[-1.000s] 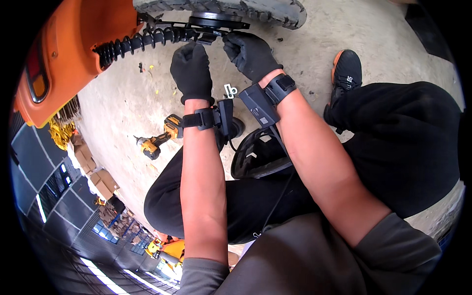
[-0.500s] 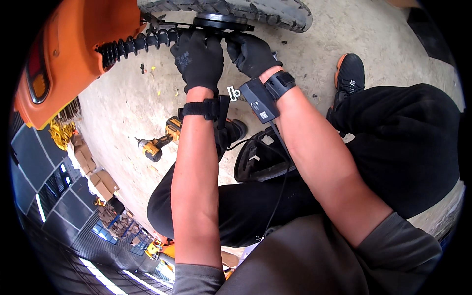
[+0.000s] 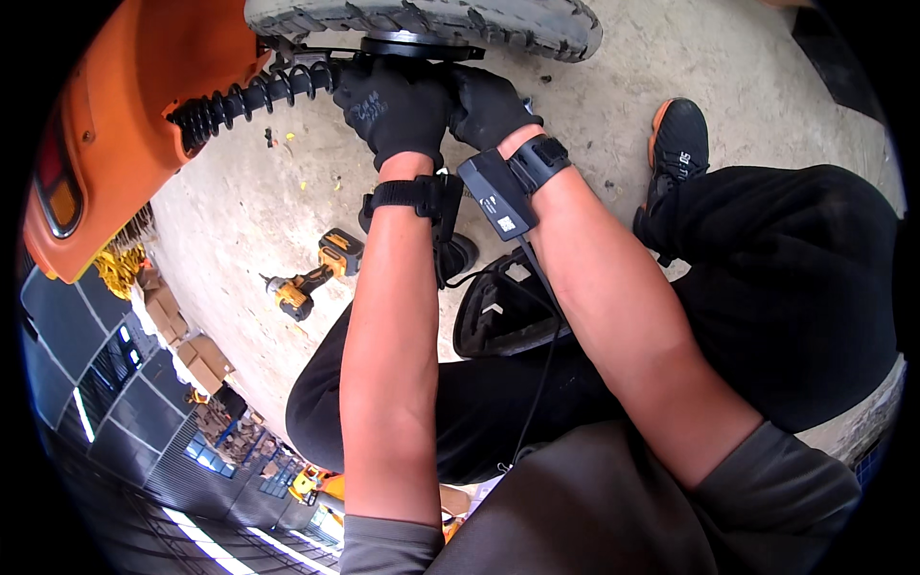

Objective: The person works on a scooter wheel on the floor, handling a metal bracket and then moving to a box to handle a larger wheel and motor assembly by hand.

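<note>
In the head view, both hands of the person wear black gloves and are together near the top, just below a wheel (image 3: pixel 537 29) with a grey, knobbed tyre. The left hand (image 3: pixel 398 107) is turned with its back to the camera. Its fingers go under the edge of a round black hub part (image 3: pixel 422 46), so I cannot tell if they grip something. The right hand (image 3: pixel 487 107) is close beside it, touching it or almost touching, with the fingers bent inward; also here I cannot tell what is between them.

The wheel is at the upper edge of the view, and the hub part is on its lower side, directly above the hands. From the left, a black coil spring (image 3: pixel 257 96) runs from an orange body panel (image 3: pixel 158 96) until near the left hand. This panel carries a red and orange lamp (image 3: pixel 59 196).

On the concrete floor (image 3: pixel 599 115), a yellow and black power tool (image 3: pixel 314 273) lies to the left of the left forearm. A black, hollow part (image 3: pixel 467 321) is between the two forearms, near the legs. On the right wrist a black box (image 3: pixel 496 195) is strapped, with a cable (image 3: pixel 541 379) hanging down from it. Cardboard boxes (image 3: pixel 201 359) stand farther away, at the left.
</note>
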The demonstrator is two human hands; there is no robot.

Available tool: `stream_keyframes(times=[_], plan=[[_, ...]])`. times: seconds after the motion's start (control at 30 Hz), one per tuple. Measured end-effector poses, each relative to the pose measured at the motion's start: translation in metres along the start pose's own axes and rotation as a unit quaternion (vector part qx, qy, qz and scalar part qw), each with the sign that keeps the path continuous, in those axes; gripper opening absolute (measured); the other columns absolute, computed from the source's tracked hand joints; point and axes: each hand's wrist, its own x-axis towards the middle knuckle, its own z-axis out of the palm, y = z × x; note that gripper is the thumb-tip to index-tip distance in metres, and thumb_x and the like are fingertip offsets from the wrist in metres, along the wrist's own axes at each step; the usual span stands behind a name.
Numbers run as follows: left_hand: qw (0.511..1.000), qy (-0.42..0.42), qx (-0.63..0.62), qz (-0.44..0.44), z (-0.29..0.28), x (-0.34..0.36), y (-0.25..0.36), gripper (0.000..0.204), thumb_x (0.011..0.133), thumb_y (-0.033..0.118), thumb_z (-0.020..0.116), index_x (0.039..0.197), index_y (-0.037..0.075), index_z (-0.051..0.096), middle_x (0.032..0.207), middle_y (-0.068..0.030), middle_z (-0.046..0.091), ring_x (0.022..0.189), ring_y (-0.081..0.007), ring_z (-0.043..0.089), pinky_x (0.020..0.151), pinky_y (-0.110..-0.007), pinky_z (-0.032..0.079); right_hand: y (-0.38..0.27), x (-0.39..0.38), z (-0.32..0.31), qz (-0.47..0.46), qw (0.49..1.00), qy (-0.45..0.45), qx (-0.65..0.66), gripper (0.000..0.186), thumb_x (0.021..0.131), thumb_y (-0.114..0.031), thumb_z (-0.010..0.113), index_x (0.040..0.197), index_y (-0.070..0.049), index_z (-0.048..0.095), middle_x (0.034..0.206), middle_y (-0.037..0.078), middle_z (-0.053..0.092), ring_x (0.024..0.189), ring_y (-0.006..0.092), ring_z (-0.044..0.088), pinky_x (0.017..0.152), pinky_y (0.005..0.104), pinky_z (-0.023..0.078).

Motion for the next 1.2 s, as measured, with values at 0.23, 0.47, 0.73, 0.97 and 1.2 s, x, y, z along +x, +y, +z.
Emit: stream_keyframes(times=[0.23, 0.47, 0.73, 0.97, 1.2], plan=[[0.999, -0.031, 0.012, 0.0, 0.0, 0.001, -0.002, 0.036, 0.084, 0.036, 0.062, 0.108, 0.011, 0.071, 0.113, -0.0147, 0.069, 0.116, -0.0414, 0.052, 0.101, -0.051, 0.038, 0.0, 0.0, 0.001, 0.0, 1.0, 0.024, 0.002, 0.018, 0.087, -0.022, 0.062, 0.099, -0.011, 0.07, 0.09, 0.017, 0.069, 0.084, 0.0386, 0.064, 0.073, 0.0462, 0.052], [0.981, 0.017, 0.098, 0.165, 0.016, 0.005, -0.026, 0.018, 0.088, 0.024, 0.057, 0.089, 0.015, 0.072, 0.092, -0.0089, 0.07, 0.093, -0.0303, 0.065, 0.092, -0.049, 0.042, 0.001, -0.01, 0.014, 0.021, 0.999, 0.041, -0.019, 0.019, 0.087, -0.018, 0.062, 0.099, -0.007, 0.069, 0.092, 0.018, 0.069, 0.086, 0.0386, 0.065, 0.075, 0.0454, 0.052], [0.92, -0.077, 0.229, 0.31, 0.001, 0.032, -0.027, 0.014, 0.081, 0.017, 0.061, 0.088, 0.017, 0.073, 0.084, -0.0086, 0.07, 0.08, -0.0291, 0.068, 0.069, -0.042, 0.052, -0.012, -0.016, 0.017, 0.422, 0.625, 0.108, 0.648, 0.009, 0.091, -0.018, 0.062, 0.094, -0.009, 0.063, 0.087, 0.004, 0.065, 0.074, 0.0117, 0.059, 0.068, 0.0264, 0.05], [0.922, -0.062, 0.257, 0.283, 0.008, 0.026, -0.029, 0.017, 0.085, 0.017, 0.06, 0.097, 0.019, 0.073, 0.088, -0.0067, 0.07, 0.084, -0.0287, 0.068, 0.075, -0.044, 0.052, -0.02, -0.008, 0.018, 0.4, 0.597, 0.113, 0.686, 0.017, 0.092, -0.018, 0.061, 0.106, -0.01, 0.064, 0.09, 0.003, 0.064, 0.078, 0.0123, 0.059, 0.073, 0.0286, 0.05], [0.932, -0.053, 0.237, 0.268, 0.015, 0.019, -0.021, 0.02, 0.089, 0.02, 0.06, 0.103, 0.019, 0.074, 0.099, -0.0068, 0.072, 0.09, -0.0278, 0.068, 0.081, -0.041, 0.052, 0.007, -0.008, 0.062, 0.164, 0.79, 0.181, 0.563, 0.009, 0.093, -0.017, 0.06, 0.095, -0.01, 0.063, 0.083, 0.003, 0.063, 0.072, 0.0135, 0.058, 0.068, 0.0269, 0.048]])
